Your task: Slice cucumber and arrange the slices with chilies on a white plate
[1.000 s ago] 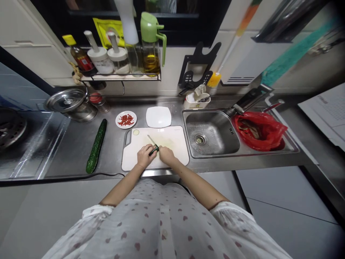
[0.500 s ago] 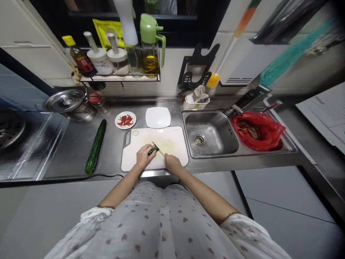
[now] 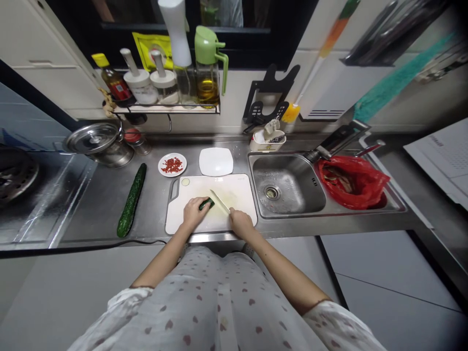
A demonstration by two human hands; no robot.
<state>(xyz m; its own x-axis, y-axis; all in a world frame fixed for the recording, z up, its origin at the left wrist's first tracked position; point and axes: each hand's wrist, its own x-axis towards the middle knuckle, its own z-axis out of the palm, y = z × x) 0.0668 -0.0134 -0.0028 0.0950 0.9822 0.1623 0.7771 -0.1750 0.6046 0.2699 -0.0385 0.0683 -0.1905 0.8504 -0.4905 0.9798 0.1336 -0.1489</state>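
Observation:
On the white cutting board (image 3: 179, 217), my left hand (image 3: 193, 212) is closed around a short dark green piece of cucumber (image 3: 206, 203) and presses it to the surface. My right hand (image 3: 242, 223) grips the handle of a knife (image 3: 220, 202). Its blade points up and left, just right of the cucumber piece, with a small gap between them. A pale round slice (image 3: 185, 182) lies at the board's upper left corner. To the left of the board, a whole cucumber (image 3: 132, 201) rests on the steel counter.
Behind the board stand a small plate (image 3: 161, 166) with chopped red bits and a white square plate (image 3: 216, 162). A sink (image 3: 288, 190) is at the right, with a red plastic bag (image 3: 369, 183) beside it. A lidded pot (image 3: 109, 151) and a seasoning rack (image 3: 164, 110) are back left.
My right hand has moved slightly right with the knife, and the blade has come away from the cucumber piece. My left hand keeps its hold. The view has shifted a little.

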